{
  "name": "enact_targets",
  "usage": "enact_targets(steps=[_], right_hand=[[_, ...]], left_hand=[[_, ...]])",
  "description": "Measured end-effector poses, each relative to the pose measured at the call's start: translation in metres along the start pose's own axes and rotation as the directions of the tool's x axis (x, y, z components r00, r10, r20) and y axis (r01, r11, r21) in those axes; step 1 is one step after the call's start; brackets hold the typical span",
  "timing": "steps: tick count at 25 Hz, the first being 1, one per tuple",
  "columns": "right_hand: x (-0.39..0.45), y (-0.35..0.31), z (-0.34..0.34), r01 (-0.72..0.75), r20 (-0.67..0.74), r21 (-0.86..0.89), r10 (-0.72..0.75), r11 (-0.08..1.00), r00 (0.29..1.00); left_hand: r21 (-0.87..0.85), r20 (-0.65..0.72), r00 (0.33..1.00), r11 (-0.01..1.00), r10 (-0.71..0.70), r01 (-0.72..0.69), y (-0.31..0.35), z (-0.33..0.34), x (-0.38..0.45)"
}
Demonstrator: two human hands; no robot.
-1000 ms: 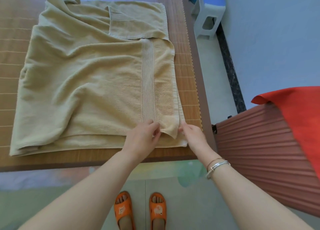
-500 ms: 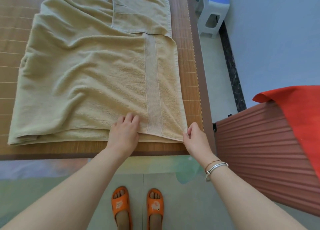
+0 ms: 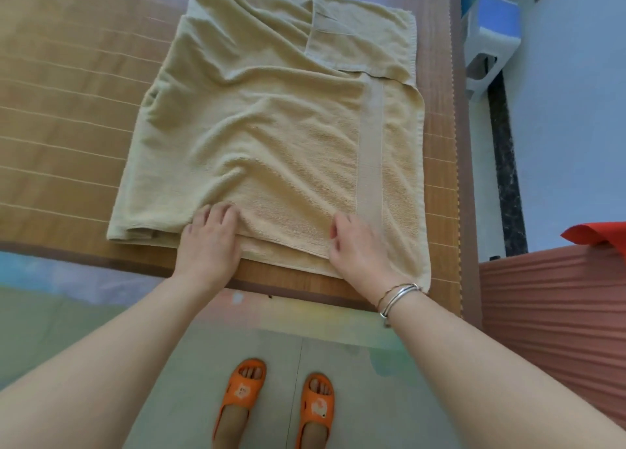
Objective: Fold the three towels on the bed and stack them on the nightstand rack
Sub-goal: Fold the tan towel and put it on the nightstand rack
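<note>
A beige towel (image 3: 271, 137), folded into layers, lies on the bamboo mat of the bed (image 3: 67, 127), its near edge along the bed's front edge. A second beige towel (image 3: 366, 35) lies partly under it at the far right. My left hand (image 3: 210, 242) presses flat on the towel's near edge, fingers spread on the top layer. My right hand (image 3: 359, 249), with bracelets on the wrist, rests further right on the same edge; its fingers curl onto the edge of the top layer beside the woven stripe. A third towel is not in sight.
A ribbed reddish cabinet (image 3: 555, 296) with a red cloth (image 3: 599, 235) on top stands at the right, close to the bed's corner. A white and blue stool (image 3: 491, 39) stands at the far right. My feet in orange slippers (image 3: 277, 401) are on the floor.
The folded-over corner has been laid flat. Both hands have slid left along the towel's near edge; my right hand left the right corner and now lies on the top layer.
</note>
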State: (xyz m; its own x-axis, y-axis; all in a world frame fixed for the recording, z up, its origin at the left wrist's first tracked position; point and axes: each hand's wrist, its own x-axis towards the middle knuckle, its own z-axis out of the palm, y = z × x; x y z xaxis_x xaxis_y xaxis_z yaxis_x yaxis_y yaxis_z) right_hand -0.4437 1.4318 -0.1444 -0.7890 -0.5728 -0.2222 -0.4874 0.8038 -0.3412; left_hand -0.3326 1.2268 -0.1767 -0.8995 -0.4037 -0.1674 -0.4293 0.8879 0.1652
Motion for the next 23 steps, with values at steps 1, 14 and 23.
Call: enact_targets(steps=[1,14,23], right_hand=[[0.010,-0.023,0.007,0.072,0.024,0.009,-0.072,0.997,0.997],[0.064,-0.180,0.081,0.228,0.162,-0.201,-0.197,0.953,0.967],[0.080,-0.207,0.096,0.371,0.116,-0.434,-0.357,0.821,0.927]], left_hand=[[-0.015,-0.006,1.000,1.000,-0.023,0.023,-0.017,-0.005,-0.002],[-0.336,-0.028,0.956,0.903,-0.292,0.266,-0.175,-0.043,-0.006],[-0.271,-0.199,0.919,0.921,-0.340,0.281,-0.201,-0.028,-0.015]])
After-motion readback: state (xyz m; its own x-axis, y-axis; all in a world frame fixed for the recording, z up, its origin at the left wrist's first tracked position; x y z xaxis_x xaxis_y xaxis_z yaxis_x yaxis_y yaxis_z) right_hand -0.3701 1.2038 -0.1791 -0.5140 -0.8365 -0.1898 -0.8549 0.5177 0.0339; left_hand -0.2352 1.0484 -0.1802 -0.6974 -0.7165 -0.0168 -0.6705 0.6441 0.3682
